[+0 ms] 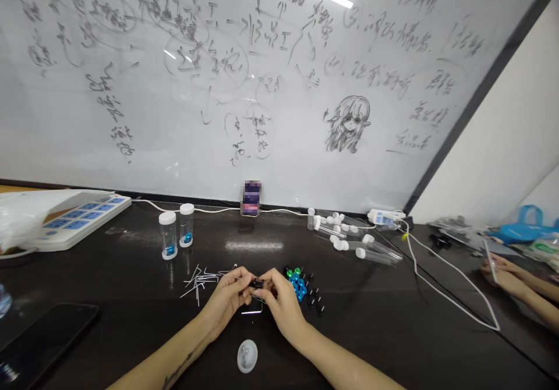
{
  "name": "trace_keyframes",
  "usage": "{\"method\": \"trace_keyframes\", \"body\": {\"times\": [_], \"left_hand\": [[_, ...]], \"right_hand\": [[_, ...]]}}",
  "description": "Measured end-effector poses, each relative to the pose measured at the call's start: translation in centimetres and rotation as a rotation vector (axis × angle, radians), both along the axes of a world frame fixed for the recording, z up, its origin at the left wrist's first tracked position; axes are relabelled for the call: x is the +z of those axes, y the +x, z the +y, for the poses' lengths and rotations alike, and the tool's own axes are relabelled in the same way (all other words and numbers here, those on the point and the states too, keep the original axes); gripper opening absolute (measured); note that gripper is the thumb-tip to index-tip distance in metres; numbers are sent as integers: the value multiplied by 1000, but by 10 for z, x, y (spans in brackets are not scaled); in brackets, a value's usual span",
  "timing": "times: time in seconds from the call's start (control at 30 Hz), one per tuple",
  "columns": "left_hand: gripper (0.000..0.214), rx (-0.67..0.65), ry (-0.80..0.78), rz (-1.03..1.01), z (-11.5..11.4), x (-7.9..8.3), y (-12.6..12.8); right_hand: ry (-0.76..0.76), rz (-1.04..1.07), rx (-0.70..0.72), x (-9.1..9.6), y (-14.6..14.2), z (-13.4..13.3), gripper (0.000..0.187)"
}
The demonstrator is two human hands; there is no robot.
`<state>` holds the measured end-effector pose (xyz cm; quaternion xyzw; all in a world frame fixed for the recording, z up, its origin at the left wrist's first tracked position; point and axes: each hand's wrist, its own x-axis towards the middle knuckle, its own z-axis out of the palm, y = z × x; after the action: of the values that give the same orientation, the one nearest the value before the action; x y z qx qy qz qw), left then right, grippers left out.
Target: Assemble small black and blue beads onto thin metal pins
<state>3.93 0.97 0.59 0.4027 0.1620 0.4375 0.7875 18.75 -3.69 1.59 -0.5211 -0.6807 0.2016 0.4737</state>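
Observation:
My left hand [229, 297] and my right hand [279, 297] meet over the dark table [131, 273], fingers pinched together on a small black part [257, 284]. A thin metal key [252, 311] lies just below the hands. A heap of small metal hex keys [203, 279] lies to the left of my left hand. A cluster of blue, green and black small parts [302, 288] sits right of my right hand. A clear vial with a white cap [247, 356] lies on the table between my forearms.
Two upright capped vials [177, 233] with blue parts stand behind the keys. Several empty tubes with white caps [349, 240] lie at the back right. A power strip [78, 218], a phone [41, 340], a white cable [445, 288] and another person's hands [506, 273] at the right.

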Motion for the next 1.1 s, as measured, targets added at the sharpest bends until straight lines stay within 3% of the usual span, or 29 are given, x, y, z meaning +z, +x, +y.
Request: {"method": "trace_keyframes", "body": {"times": [0.2,0.43,0.7,0.8,0.97,1.03,1.1], "left_hand": [[20,-24,-6,17,-1,2,0],[16,-6,-9,0,0,0,0],[18,-31,-2,25,-3,3,0],[17,-26,-2,21,-3,3,0],[17,-6,-8,-6,-1,1,0],[17,-9,-4,-5,0,0,0],[16,-29,-4,3,-1,0,0]], "right_hand": [[-123,-26,63,-3,1,1,43],[-9,-13,31,4,-1,-2,16],[-115,-25,96,-7,2,2,49],[-69,-71,61,-4,1,1,45],[34,-107,6,5,-2,-3,16],[19,-99,16,5,-1,-3,18],[-22,-92,36,1,0,-1,32]]}}
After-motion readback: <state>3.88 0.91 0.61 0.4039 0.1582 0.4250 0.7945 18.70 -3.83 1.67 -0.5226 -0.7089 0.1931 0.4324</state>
